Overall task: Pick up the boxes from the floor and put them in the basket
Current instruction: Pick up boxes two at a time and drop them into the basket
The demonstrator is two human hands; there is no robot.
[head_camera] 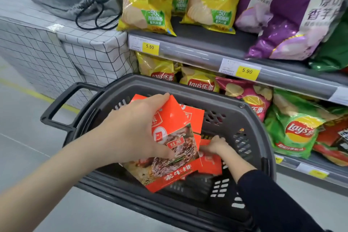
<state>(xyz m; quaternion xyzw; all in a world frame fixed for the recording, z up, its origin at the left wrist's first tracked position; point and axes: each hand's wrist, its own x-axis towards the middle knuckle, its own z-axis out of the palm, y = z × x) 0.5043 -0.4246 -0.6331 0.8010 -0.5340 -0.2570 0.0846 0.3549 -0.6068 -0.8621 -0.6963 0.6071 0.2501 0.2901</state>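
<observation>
Orange box w/ a grilled-meat photo on its front hangs tilted over the middle of the basket, held up by the left hand. That hand comes in from the left on a bare forearm. Its fingers wrap over the box's top edge and the thumb presses across the printed front, so it's a firm grip. A 2nd box, same orange, shows just behind the 1st; can't tell if the hand has that 1 too or if it leans in the basket.

Down lower, the right hand reaches deep inside the basket, dark sleeve up to the wrist. Its fingers are curled over the far edge of a lower box, which lies near the bottom, partly hidden under the raised box.

The basket is dark grey plastic w/ slotted walls and sits on the grey floor, its loop handle sticking out to the left. It's right beside a shelf unit stocked w/ crisp bags: yellow bags up top, purple bags next to them, a pink bag and a green bag below. Yellow price tags read 5.50 and 5.90.

Left of the shelf stands a white grid-print storage box w/ a grey drawstring bag lying on top. A yellow line runs across the floor.
</observation>
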